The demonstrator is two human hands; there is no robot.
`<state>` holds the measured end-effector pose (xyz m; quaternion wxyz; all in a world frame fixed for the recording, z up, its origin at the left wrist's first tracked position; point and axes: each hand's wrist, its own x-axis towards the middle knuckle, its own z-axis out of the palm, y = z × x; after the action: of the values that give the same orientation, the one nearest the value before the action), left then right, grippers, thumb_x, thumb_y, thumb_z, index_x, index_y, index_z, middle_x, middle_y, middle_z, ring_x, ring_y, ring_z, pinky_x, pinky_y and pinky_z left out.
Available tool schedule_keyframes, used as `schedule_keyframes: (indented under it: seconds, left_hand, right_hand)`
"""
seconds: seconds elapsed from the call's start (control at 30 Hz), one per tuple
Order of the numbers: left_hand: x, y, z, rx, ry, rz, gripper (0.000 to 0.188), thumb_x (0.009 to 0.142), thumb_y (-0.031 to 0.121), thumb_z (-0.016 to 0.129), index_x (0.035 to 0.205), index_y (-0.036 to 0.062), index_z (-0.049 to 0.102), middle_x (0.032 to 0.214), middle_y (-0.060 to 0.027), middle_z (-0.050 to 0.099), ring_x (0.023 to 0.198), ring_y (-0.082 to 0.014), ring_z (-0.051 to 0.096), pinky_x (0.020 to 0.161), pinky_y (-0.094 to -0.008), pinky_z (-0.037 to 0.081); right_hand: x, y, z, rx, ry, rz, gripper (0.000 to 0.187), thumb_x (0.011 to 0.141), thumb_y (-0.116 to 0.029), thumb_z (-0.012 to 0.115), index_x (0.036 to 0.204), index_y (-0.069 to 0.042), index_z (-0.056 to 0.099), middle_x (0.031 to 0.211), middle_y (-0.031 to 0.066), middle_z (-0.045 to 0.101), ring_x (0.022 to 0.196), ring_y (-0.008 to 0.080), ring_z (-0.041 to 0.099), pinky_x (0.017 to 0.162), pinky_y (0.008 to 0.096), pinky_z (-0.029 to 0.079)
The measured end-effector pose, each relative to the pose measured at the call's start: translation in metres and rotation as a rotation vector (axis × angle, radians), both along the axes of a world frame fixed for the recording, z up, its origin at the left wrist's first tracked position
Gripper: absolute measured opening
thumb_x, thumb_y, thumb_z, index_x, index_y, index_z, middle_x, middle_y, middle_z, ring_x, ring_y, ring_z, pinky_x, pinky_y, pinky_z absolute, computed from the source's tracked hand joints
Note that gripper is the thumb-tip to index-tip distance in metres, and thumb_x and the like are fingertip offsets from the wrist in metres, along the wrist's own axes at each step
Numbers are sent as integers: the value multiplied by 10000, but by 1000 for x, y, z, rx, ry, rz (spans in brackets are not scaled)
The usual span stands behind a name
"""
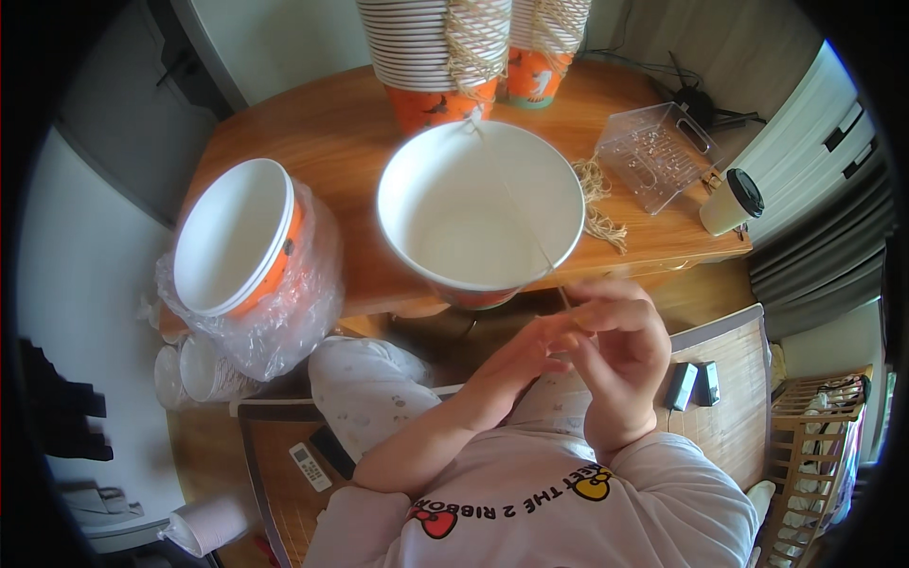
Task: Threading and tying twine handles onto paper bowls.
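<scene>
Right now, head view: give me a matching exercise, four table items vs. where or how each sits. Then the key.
Items:
1. large white paper bowl
2. clear plastic box
3. bagged stack of cups
4. lidded takeaway cup

Places or states:
A. wrapped in clear plastic, at the table's left edge
B. empty, centre of the table, thin twine running across it
C. upright at the table's right edge, dark lid on
D. tilted, far right of the table, behind loose twine

Pairs: 1-B, 2-D, 3-A, 4-C

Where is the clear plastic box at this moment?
In the head view, the clear plastic box lies on the far right part of the wooden table, between the big white paper bowl and the lidded cup.
</scene>
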<state>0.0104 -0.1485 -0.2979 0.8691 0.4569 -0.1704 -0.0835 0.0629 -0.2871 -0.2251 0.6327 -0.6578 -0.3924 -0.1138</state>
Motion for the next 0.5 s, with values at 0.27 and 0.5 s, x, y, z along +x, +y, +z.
schedule_keyframes:
  seconds: [0.27,0.5]
  left_hand:
    - [0,-5,4,-516,-121,146,322,1066,296,439,1124,25,603,1196,-149,622,1182,-260,563,1054,-432,409]
    - [-8,9,21,-94,-225,531,291,1047,203,397,911,17,573,921,-160,622,957,-267,568,950,-417,432]
  right_hand:
    - [10,-25,-22,190,283,252,138,881,96,651,978,24,583,984,176,655,841,216,699,747,301,571]
    - [24,-36,-37,188,442,258,134,890,111,636,977,21,588,999,161,655,840,204,693,761,303,567]
